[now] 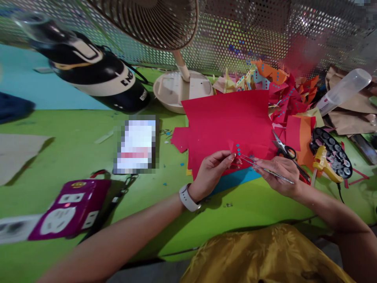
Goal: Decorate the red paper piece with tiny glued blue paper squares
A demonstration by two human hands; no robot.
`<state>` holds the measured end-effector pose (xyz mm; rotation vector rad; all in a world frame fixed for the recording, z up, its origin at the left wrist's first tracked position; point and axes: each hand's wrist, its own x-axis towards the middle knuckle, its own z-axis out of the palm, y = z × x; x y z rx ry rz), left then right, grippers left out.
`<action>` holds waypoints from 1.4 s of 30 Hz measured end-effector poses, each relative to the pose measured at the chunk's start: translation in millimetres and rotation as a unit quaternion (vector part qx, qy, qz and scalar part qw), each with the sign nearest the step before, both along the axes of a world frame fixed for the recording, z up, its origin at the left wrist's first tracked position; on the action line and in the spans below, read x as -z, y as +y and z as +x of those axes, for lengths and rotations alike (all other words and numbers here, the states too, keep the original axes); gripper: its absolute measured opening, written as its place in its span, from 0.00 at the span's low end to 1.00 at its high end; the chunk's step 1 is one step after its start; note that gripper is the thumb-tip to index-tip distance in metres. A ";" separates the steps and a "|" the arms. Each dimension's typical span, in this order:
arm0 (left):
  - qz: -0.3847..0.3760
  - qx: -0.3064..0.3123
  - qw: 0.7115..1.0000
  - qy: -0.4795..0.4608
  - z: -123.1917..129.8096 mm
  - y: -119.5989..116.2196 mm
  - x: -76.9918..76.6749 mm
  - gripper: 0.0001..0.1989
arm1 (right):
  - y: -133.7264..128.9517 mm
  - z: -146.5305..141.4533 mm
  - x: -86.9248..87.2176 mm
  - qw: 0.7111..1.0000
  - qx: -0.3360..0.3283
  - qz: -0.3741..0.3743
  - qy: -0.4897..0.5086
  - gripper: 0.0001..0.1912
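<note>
My left hand [214, 171], with a white watch on the wrist, pinches the edge of a small red paper piece [232, 162] that carries a few blue diamonds [238, 149]. My right hand [278, 173] is closed around thin metal tweezers [272, 172], whose tip points left and meets the piece near the lowest diamond. Whether the tip grips anything is too small to tell. Beneath both hands lies a large red paper sheet [226, 118], with a blue sheet [238, 181] showing under its lower edge.
Scissors [284, 147], a yellow glue gun [324, 163] and a black tray [334, 151] lie to the right. Paper scraps [285, 90] pile up behind. A fan base [171, 92], black bottle [103, 78], phone [137, 143] and purple power strip [70, 206] stand or lie left.
</note>
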<state>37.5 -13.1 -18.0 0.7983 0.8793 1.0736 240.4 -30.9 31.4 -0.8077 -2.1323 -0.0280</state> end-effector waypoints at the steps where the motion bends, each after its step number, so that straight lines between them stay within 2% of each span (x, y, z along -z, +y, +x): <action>1: 0.000 0.000 1.000 -0.002 0.0 0.1 0.1 0.12 | -0.1 0.2 -0.2 1.000 0.001 0.001 0.000 0.29; 7: -0.006 -0.007 1.000 0.006 0.0 0.5 -0.9 0.12 | -0.9 1.3 -1.9 1.000 0.002 0.000 -0.001 0.27; 24: -0.013 0.023 1.000 0.005 -0.5 -2.1 -5.8 0.12 | 0.0 0.1 1.3 1.000 0.004 -0.009 0.013 0.27; 36: -0.017 0.008 1.000 0.011 -1.0 -1.3 -2.7 0.13 | -0.6 0.2 0.0 0.999 -0.009 -0.006 0.032 0.20; 40: -0.009 -0.002 1.000 0.018 -1.3 -1.6 -1.9 0.13 | 0.0 10.6 -0.7 0.998 -0.033 -0.021 0.048 0.25; 42: -0.008 -0.005 1.000 0.015 -1.3 -2.0 -1.9 0.13 | 3.0 16.0 -1.0 0.999 -0.008 -0.029 0.045 0.28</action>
